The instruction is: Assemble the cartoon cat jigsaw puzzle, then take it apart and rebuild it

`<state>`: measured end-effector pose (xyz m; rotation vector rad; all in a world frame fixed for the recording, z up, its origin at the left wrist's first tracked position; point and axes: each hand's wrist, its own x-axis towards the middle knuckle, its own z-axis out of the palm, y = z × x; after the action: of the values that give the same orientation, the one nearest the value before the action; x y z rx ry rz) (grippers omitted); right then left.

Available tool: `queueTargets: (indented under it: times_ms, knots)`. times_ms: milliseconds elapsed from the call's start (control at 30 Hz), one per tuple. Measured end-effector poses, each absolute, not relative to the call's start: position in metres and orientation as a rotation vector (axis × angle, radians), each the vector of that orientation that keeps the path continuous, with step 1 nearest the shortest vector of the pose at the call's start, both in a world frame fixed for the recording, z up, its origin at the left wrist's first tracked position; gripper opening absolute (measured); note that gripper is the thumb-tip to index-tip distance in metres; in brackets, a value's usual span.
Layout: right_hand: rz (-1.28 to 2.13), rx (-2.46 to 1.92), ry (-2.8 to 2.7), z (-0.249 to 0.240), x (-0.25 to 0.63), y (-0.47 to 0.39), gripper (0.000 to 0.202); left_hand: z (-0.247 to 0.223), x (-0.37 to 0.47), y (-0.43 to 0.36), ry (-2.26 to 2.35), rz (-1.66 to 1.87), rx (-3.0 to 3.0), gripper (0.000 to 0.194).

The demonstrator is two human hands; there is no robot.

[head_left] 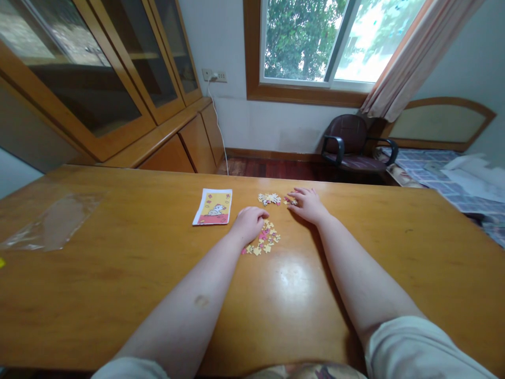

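Note:
My left hand [250, 222] rests at the upper left edge of a loose pile of yellow and pink jigsaw puzzle pieces [266, 238]. Its fingers are curled together, and whatever they may hold is hidden. Farther back and to the right, my right hand [308, 205] lies palm down with fingers apart. Its fingertips touch a few puzzle pieces [290, 201], partly covered by the hand. Between the two hands, toward the far edge, sits a small heap of mostly pale puzzle pieces [269, 199]. A picture card [213, 207] with a white cartoon animal on yellow and pink lies left of my left hand.
A clear plastic bag [55, 221] lies flat at the left of the wooden table [130, 295]. Beyond the table stand a glass-door cabinet [165, 118], a dark armchair [349, 142] and a bed [430, 168]. A white cable [218, 118] hangs from the wall socket.

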<state>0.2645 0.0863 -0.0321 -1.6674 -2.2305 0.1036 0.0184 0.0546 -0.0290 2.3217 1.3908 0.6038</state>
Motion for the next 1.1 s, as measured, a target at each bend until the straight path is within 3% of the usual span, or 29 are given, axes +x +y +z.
queueTargets:
  times_ms: [133,800,1100]
  knots:
    - [0.138,-1.473,-2.291,-0.033,0.268,0.088,0.019,-0.029,0.019,0.055,1.385,0.604,2.324,0.031]
    - [0.255,-1.521,-2.177,-0.04,0.275,0.096,0.029,-0.029,0.018,0.055,1.394,0.587,2.307,0.031]
    - [0.156,-1.605,-2.065,-0.041,0.275,0.096,0.029,-0.028,0.018,0.055,1.398,0.58,2.303,0.031]
